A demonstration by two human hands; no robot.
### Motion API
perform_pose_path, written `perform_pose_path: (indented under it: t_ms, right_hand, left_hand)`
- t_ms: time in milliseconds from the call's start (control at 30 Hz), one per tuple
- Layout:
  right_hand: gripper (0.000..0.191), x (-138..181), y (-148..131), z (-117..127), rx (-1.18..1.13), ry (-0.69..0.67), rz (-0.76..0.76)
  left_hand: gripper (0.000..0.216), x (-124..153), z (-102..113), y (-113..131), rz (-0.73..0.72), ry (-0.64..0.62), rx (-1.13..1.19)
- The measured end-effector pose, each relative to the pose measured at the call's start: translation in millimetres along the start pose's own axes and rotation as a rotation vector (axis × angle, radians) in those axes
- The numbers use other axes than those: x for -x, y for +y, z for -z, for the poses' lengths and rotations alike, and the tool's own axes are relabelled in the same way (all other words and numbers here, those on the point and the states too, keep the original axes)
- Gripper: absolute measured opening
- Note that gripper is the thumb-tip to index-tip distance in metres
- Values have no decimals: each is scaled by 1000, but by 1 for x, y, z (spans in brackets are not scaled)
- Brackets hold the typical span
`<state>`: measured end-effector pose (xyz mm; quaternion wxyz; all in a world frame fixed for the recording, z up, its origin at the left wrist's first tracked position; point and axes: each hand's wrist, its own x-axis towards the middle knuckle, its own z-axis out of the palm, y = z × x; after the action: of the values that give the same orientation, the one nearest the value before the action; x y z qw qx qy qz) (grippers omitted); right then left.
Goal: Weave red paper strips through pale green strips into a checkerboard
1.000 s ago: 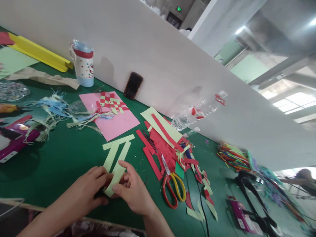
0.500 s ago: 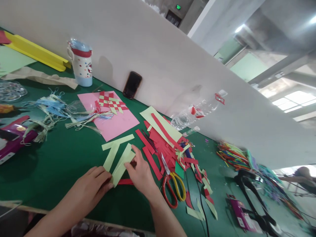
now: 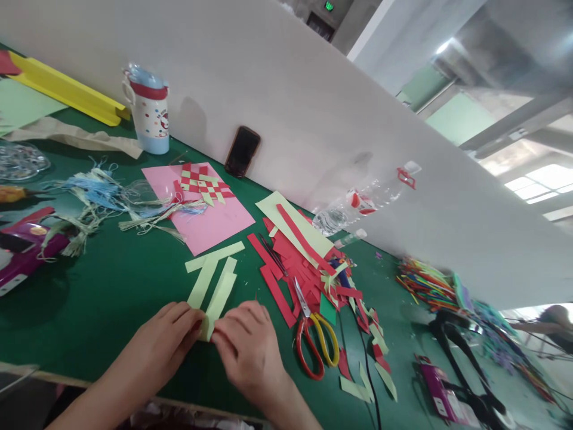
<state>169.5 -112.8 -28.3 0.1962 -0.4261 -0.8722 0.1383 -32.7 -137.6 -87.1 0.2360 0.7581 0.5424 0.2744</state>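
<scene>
A folded pale green paper strip lies near the table's front edge, its lower end between my hands. My left hand is closed on that lower end from the left, thumb and fingers pinched together. My right hand is closed at the same end from the right, its fingertips pressed to the paper. Two more pale green strips meet just beyond: one slanting strip runs under my left fingers, and a crosswise strip touches its top. A tiny bit of red shows at my right fingertips; the rest is hidden.
Right of my hands lie red-and-yellow-handled scissors and a pile of red paper pieces. A woven red-and-green piece rests on pink paper. A cup, a phone and a plastic bottle stand along the wall.
My right hand has come down from the strip's upper part to its lower end, beside my left hand. The red strip that showed below is now almost wholly covered.
</scene>
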Motion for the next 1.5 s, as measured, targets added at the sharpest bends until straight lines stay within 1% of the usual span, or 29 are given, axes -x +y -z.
perform_pose_path:
  t_ms: [33,133,167,233,367,467,567,667,767,833,933,1067,1167,1267,1400,1500]
  right_hand:
    - [13,6,-3,-4,-1,-24,-40]
    - [30,17,-9,-17,12,-17,-197]
    - [33,18,-10,-21,13,-5,-234]
    - [32,19,-13,-27,-4,29,-270]
    - [17,17,-20,-36,-57,121,-267]
    - [17,20,-25,-41,-78,149,-231]
    - [17,23,-27,-44,-115,149,-160]
    - [22,26,-30,-46,-172,180,-87]
    - [24,27,-32,-46,-210,220,-69]
    - [19,28,-32,-44,-216,219,-101]
    - [14,29,-30,-40,-169,208,-188]
    - [14,27,-25,-38,-59,172,-317]
    - [14,23,-21,-40,-14,149,-365]
    - [14,19,-18,-42,14,130,-396]
    - [19,14,-18,-43,43,112,-444]
    - [20,12,-18,-41,23,97,-493]
  left_hand:
    - [23,0,0,-1,0,2,7]
    - [26,1,2,-2,9,-6,31]
    - [27,1,3,-3,17,-9,37]
    - [29,2,4,-4,30,-18,41]
    - [35,5,3,-10,13,-23,66]
    - [39,8,0,-15,18,-8,103]
    - [34,10,-2,-18,65,-39,120]
    - [30,7,-3,-18,116,-72,116]
    - [29,3,0,-14,96,-97,106]
    - [30,1,4,-9,38,-125,109]
    - [34,-1,11,-4,-29,-152,123]
    - [31,-2,17,1,-18,-193,140]
    - [24,-3,19,4,-6,-217,128]
    - [22,-2,16,6,5,-191,81]
    - [26,-2,7,5,-27,-58,-1]
    - [23,-1,5,6,-37,-10,-27]
